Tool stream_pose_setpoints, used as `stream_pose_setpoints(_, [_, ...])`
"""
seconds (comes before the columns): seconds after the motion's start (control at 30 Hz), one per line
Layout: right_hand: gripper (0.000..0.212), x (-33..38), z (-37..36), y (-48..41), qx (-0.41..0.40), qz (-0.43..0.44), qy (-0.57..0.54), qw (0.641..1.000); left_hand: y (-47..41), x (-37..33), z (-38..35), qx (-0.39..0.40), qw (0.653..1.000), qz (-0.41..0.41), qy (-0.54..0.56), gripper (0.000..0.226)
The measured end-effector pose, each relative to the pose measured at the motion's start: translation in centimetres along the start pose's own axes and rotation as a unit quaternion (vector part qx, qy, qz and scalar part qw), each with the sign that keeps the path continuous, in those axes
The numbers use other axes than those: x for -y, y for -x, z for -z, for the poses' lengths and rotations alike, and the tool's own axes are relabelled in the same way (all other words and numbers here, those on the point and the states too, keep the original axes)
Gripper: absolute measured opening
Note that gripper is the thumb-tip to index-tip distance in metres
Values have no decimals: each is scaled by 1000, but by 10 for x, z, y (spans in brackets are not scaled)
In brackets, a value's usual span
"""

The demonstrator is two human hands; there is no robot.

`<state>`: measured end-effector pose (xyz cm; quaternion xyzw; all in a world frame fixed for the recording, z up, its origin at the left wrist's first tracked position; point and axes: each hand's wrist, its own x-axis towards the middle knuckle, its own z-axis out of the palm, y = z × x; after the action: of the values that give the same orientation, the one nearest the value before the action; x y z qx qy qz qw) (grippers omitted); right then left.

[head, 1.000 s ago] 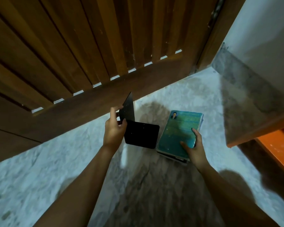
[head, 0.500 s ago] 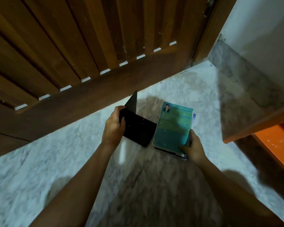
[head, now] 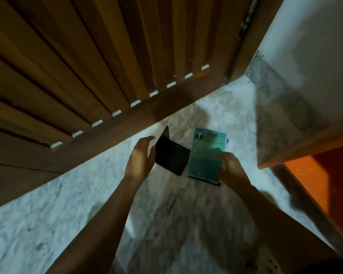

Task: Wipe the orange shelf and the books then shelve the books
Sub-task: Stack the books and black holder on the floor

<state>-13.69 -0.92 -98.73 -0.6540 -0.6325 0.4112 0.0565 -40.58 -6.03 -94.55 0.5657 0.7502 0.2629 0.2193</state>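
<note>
Books (head: 205, 153) lie stacked on the marble floor (head: 87, 204), a teal cover on top and the edges of at least two more showing beneath. The right hand (head: 229, 165) grips the stack's near right corner. Just left of that hand lies one black bookend (head: 171, 160), its upright leaf toward the wooden door (head: 107, 66). The left hand (head: 140, 158) is open, fingers relaxed, at the bookend's left edge; contact is unclear. Well to the right of the right hand runs one orange shelf (head: 315, 178), with floor between.
</note>
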Motion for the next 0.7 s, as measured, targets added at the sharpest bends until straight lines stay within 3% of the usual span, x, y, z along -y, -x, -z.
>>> stream_pose_setpoints(0.17, [51, 85, 87, 56, 6, -10, 32, 999, -9, -83, 94, 53, 996, 1, -73, 33])
stream_pose_setpoints(0.3, [49, 160, 174, 117, -23, -11, 27, 999, -17, -160, 175, 117, 986, -40, -109, 42])
stream_pose_setpoints(0.43, [47, 224, 259, 181, -54, 0, 19, 998, -21, -259, 247, 150, 981, -44, -117, 38])
stream_pose_setpoints(0.57, [46, 261, 328, 239, -87, -18, -32, 995, -25, -337, 288, 166, 973, -116, -108, 39])
stream_pose_setpoints(0.7, [40, 267, 376, 299, -185, -49, -42, 981, -19, -398, 296, 205, 961, -168, -79, 42])
